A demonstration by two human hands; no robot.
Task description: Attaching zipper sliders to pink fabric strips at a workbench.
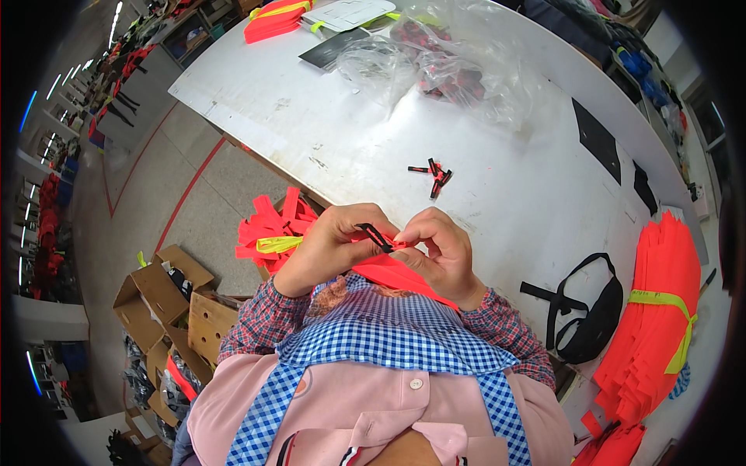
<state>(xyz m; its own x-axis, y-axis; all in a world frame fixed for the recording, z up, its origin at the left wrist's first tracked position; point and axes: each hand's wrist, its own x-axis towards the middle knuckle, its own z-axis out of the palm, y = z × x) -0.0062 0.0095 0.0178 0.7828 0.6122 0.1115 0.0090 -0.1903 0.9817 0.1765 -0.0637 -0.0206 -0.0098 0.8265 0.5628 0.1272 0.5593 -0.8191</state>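
Close in front of my chest, my left hand (346, 239) pinches a small narrow black loop-shaped piece (374, 236), which looks like a strap slider. My right hand (441, 255) grips the end of a bright orange-red strip (400, 276) right beside it. The strip runs down across my lap over the checked apron. Whether its end passes through the black piece is hidden by my fingers. On the white table beyond my hands lies a small pile of black-and-red pieces (435, 175), similar in colour to the one I hold.
Clear plastic bags (474, 66) with dark red pieces sit far on the white table (326, 132). A tied orange bundle (649, 303) and a black pouch with strap (594, 318) lie right. More orange strips (272, 229) and cardboard boxes (151, 291) are left.
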